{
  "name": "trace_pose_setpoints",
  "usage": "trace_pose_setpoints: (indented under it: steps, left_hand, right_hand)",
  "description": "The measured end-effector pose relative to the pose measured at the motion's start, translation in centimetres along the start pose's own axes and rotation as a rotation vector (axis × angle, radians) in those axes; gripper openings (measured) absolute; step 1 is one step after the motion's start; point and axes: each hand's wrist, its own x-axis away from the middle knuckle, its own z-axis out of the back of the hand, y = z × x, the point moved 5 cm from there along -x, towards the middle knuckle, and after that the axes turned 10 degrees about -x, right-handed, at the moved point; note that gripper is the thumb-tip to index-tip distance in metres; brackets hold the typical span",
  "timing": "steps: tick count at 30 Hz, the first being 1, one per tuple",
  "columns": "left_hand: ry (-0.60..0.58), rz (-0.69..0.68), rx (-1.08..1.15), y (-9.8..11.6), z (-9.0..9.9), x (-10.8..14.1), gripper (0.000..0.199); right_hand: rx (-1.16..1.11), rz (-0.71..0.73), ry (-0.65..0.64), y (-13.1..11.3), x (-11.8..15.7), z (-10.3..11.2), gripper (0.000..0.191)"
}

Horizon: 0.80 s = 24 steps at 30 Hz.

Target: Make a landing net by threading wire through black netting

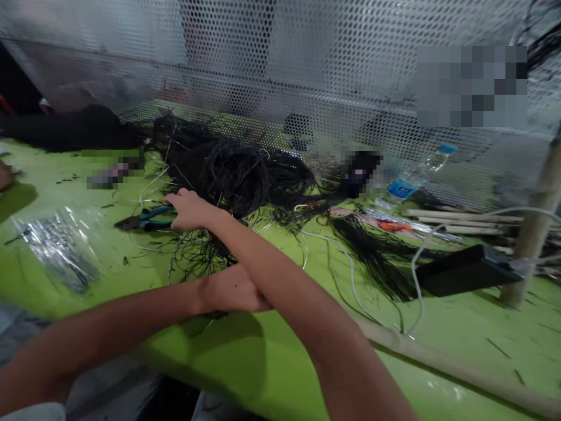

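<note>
My right hand (pixel 188 209) reaches across to the left over my other arm, its fingers closed on the teal handles of dark-jawed pliers (pixel 151 218) at the green table (pixel 289 351). Below it, my left hand (pixel 239 289) is partly covered by the right forearm, and its fingers are hidden. Dark twisted wires (pixel 197 254) spread out beside the left hand. Behind both hands lies a big tangled heap of black strands (pixel 236 172), with thin pale wires looping around it.
Silvery strips (pixel 63 251) lie at left. A perforated metal screen (pixel 245 52) stands behind. On the right are a water bottle (pixel 405 184), a black bundle (pixel 372 254), an orange-handled tool (pixel 394 225), a dark box (pixel 468 272), a white cable and a wooden post (pixel 534 222).
</note>
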Motion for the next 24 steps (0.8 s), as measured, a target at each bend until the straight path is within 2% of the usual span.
trace_pose_setpoints:
  steps: [2,3,4,6,8,11,13,14,16,18,20,24]
  left_hand:
    - [0.006,-0.111,-0.052,0.4,-0.1,0.2,0.029]
    - [0.001,-0.128,-0.087,0.4,-0.3,0.3,0.03]
    - [-0.008,-0.12,-0.121,0.4,-0.4,0.3,0.031]
    - [-0.03,-0.102,-0.193,0.5,-0.3,0.1,0.037]
    - [-0.056,-0.108,-0.216,0.8,0.1,-0.2,0.042]
    - [-0.121,-0.092,-0.222,1.1,0.8,-0.9,0.048]
    - [-0.143,-0.071,-0.232,1.1,1.4,-1.5,0.046]
    - [-0.139,-0.076,-0.237,1.2,1.7,-1.9,0.044]
    - [-0.111,-0.112,-0.26,1.4,2.9,-2.8,0.042]
    - [-0.073,-0.155,-0.312,1.7,4.9,-4.2,0.04]
    - [-0.03,-0.176,-0.369,1.7,7.9,-6.0,0.039]
    - [0.059,-0.174,-0.347,1.0,15.8,-10.5,0.04]
  right_hand:
    - [-0.016,0.075,-0.027,0.3,2.6,0.6,0.045]
    - [-0.019,0.098,-0.017,0.7,5.0,1.2,0.042]
    - [-0.037,0.141,0.03,0.9,8.2,2.0,0.043]
    - [-0.046,0.17,0.134,2.0,16.4,3.6,0.046]
    - [0.042,0.059,0.207,4.1,26.0,4.1,0.044]
    - [0.155,-0.219,0.218,8.4,40.3,2.9,0.047]
    - [0.145,-0.406,0.27,10.9,47.9,1.9,0.05]
    - [0.136,-0.468,0.303,11.7,50.7,1.5,0.045]
    - [0.152,-0.534,0.325,12.3,54.2,1.0,0.036]
    - [0.193,-0.528,0.387,11.8,55.2,1.2,0.03]
    - [0.225,-0.528,0.478,10.8,54.9,2.1,0.028]
    - [0.126,-0.611,0.594,9.1,52.8,4.1,0.027]
